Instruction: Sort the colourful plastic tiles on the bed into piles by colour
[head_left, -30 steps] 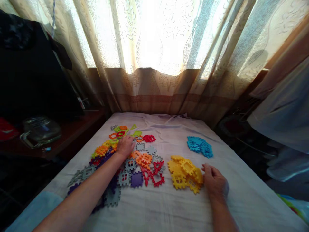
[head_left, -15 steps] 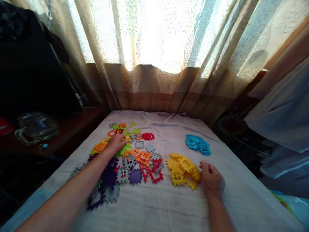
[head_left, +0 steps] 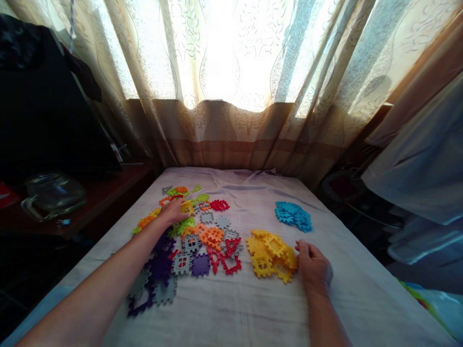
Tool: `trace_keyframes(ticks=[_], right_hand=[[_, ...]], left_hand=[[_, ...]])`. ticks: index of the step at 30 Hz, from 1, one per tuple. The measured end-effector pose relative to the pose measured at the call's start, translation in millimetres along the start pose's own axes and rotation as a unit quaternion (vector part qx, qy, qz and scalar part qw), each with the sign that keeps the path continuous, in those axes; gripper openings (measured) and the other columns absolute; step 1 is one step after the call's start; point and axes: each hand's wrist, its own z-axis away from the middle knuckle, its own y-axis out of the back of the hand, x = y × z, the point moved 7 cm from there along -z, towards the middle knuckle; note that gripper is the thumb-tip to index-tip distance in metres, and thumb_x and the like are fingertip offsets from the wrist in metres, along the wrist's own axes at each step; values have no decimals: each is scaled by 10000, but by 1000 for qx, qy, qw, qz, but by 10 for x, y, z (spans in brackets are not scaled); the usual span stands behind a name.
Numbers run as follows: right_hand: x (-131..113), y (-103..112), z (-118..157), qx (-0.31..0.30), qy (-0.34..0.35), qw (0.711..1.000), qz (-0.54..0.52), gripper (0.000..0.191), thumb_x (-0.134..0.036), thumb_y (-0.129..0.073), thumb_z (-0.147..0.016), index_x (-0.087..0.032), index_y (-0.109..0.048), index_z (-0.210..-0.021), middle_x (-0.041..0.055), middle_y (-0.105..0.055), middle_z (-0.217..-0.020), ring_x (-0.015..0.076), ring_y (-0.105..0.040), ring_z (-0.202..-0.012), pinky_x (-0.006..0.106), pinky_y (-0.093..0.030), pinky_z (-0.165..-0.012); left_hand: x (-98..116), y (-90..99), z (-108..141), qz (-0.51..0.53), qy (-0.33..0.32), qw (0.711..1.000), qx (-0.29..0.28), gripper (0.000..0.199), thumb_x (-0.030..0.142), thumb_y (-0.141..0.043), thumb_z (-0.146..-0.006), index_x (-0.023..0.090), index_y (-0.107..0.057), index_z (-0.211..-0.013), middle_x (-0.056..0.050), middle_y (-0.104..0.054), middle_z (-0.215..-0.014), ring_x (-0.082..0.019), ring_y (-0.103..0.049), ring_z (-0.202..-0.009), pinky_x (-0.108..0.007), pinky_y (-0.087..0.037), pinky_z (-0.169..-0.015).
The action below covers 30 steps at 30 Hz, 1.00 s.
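The person's left hand (head_left: 172, 210) and right hand (head_left: 314, 264) are both bare. The left forearm (head_left: 104, 274), bare too, is long and smooth-sided, broadening steadily away from a slimmer wrist. The right forearm (head_left: 323, 313) is likewise bare, a shorter stretch of it showing. Fingernail detail is too small to tell.

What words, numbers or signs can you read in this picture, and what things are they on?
No words or numbers can be read.
Shiny red object at the left edge: pale mark, too blurred to read.
Small white upright item beside the black screen: too small to read.
Yellow toothed plastic pieces and blue toothed plastic pieces: no readable lettering.
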Motion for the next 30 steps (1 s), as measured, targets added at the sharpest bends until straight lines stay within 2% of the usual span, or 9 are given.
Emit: trace_keyframes(ticks=[3,7,10,13,15,18,22,26,30], right_hand=[[0,-6,-4,2,8,1000,3,562,-614,-396,-707,-184,-736,-834,100,-751,-810,232,-644,-671,313,-450,-628],[6,-7,-6,11,20,1000,2,590,-634,-383,-722,-181,-740,-846,100,-749,-796,230,-635,-659,304,-437,-606],[-1,-6,-2,15,22,1000,7,608,-651,-370,-734,-180,-742,-833,101,-748,-788,227,-635,-652,307,-434,-613],[-12,-10,0,15,23,1000,8,618,-655,-365,-745,-178,-744,-852,100,-752,-805,230,-646,-675,312,-441,-638],[-12,-19,-3,11,26,1000,8,622,-655,-364,-750,-176,-744,-866,101,-754,-822,234,-653,-700,314,-445,-653],[-1,-37,-9,2,31,1000,4,625,-654,-368,-757,-171,-745,-880,107,-756,-828,237,-661,-716,316,-449,-661],[2,-38,-9,4,35,999,3,644,-670,-357,-775,-167,-750,-864,115,-756,-804,235,-661,-685,316,-449,-635],[-16,-34,-2,2,32,999,5,646,-672,-348,-783,-171,-748,-861,113,-755,-809,233,-660,-680,314,-449,-642],[-11,-35,0,-6,26,1000,1,631,-657,-356,-763,-172,-743,-879,113,-755,-824,240,-658,-706,318,-448,-655]], left_hand=[[64,13,32,4,-20,1000,9,551,451,-620,-771,264,-583,-1287,-58,-650,-1245,-234,-598,-1144,-288,-453,-932],[196,66,66,12,-43,998,32,370,355,-493,-868,302,-665,-1191,-37,-710,-1093,-213,-651,-1018,-288,-487,-862],[339,187,112,24,-49,995,83,400,284,-410,-909,279,-637,-1238,-66,-667,-1215,-240,-609,-1117,-353,-457,-953],[649,228,180,53,-78,989,114,430,264,-383,-929,266,-575,-1314,-75,-612,-1320,-240,-561,-1203,-388,-405,-1040],[978,139,239,80,-117,984,104,414,270,-415,-930,279,-576,-1311,-49,-617,-1325,-208,-562,-1207,-348,-398,-1055],[1539,-121,350,120,-169,976,62,378,275,-463,-922,282,-613,-1269,-28,-663,-1266,-170,-608,-1144,-283,-432,-1014],[2114,-420,467,164,-201,966,17,373,316,-455,-933,298,-614,-1270,-31,-687,-1224,-183,-635,-1107,-304,-470,-970],[2369,-538,521,198,-217,956,-17,410,346,-460,-921,364,-567,-1316,25,-659,-1278,-183,-610,-1161,-321,-471,-988],[2335,-540,613,216,-230,948,-38,431,347,-436,-921,364,-551,-1336,47,-645,-1296,-171,-616,-1148,-300,-498,-958]])
